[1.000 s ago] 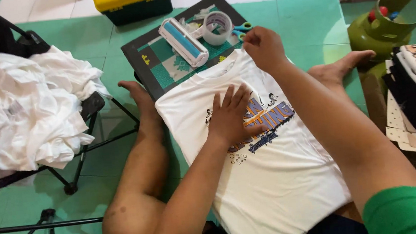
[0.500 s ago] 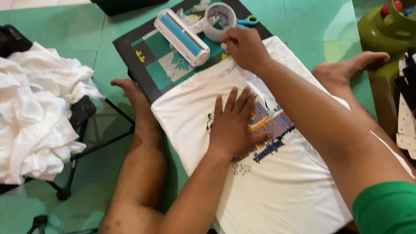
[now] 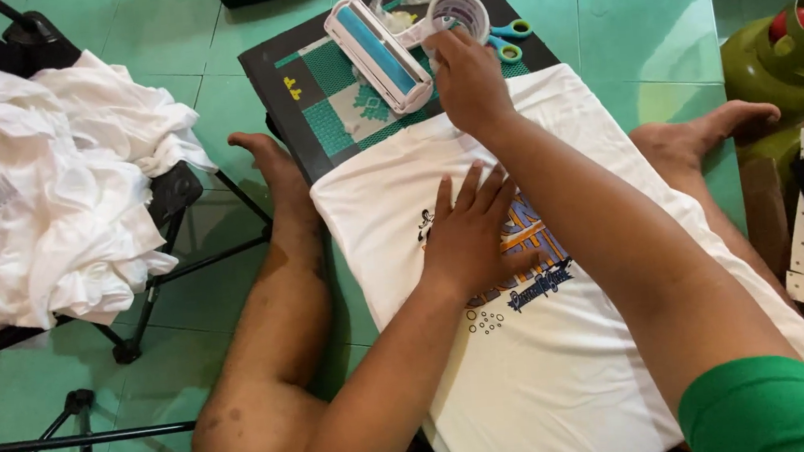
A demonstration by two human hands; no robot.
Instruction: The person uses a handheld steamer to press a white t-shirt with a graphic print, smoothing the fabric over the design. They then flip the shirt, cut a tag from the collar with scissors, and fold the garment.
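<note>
a person sits on a green tiled floor (image 3: 656, 29) with bare legs spread, seen from above. a white printed t-shirt (image 3: 569, 357) lies flat on a dark board with a green patterned mat (image 3: 334, 116) that rests across the lap and runs out over the floor between the feet. the shirt's long axis runs from the collar at the far end, near the mat's bare part, back toward the person's body; it leans slightly to the right as it comes nearer. the print faces up.

the left hand (image 3: 475, 234) is open, fingers spread, pressed flat on the blue and orange print at the chest of the shirt, holding it down. the right hand (image 3: 469, 80) reaches past the collar to a white roll of tape (image 3: 459, 10) on the mat; its fingers are curled at the roll's rim and seem to pinch it or the tape end, though the grip itself is hidden.

just left of the roll lies a white lint roller with a blue face (image 3: 377, 52), and blue-handled scissors (image 3: 507, 40) lie just right of it.

judging from this, the step in hand is fetching tape while the shirt is pinned flat; the next move would call for a firm pinch and keeping the cloth unwrinkled.

a heap of white cloth (image 3: 40, 190) sits on a folding stand at left, a green gas cylinder (image 3: 785, 57) at right.
</note>
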